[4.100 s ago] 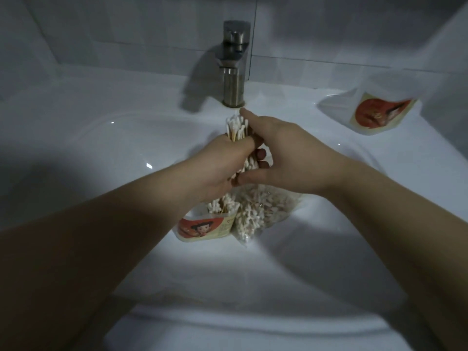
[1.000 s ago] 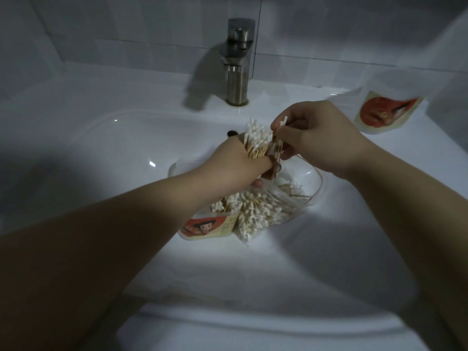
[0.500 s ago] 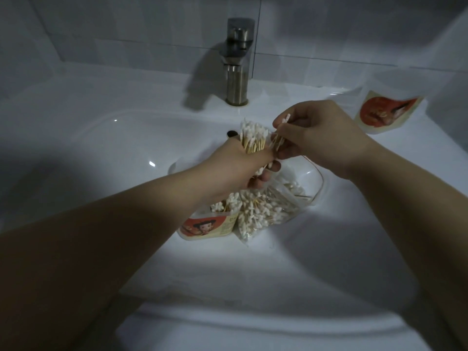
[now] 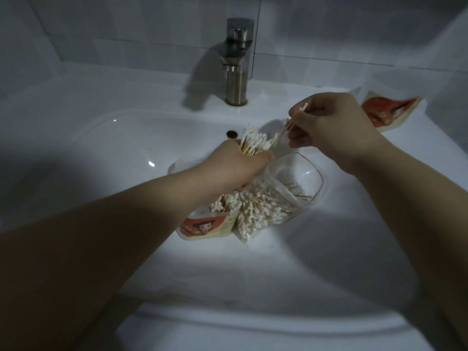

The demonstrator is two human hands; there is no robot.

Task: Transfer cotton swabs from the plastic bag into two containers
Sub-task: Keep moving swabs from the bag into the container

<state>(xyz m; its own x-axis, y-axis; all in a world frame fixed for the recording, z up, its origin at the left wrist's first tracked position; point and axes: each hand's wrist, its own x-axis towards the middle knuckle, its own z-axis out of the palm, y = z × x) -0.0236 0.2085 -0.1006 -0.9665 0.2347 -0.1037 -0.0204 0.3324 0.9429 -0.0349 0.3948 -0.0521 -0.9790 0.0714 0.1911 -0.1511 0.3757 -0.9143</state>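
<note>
Dim bathroom, grey tiled wall at the back, and a white sink lit by one pool of light. A steel faucet stands upright on the rim, with the dark overflow hole just below it.

Down in the basin lies the clear plastic bag, its mouth gaping toward the right, packed with white-tipped cotton swabs on pale wooden sticks. Touching its left side is a container with an orange cartoon label, swab tips bristling from its top. The second container, with the same orange label, sits up on the rim at far right, well apart.

The left hand is above the bag, fingers curled tight round a thick bundle of swabs, tips fanning upward. The right hand pinches a few swabs between thumb and fingertips, just beside that bundle.
</note>
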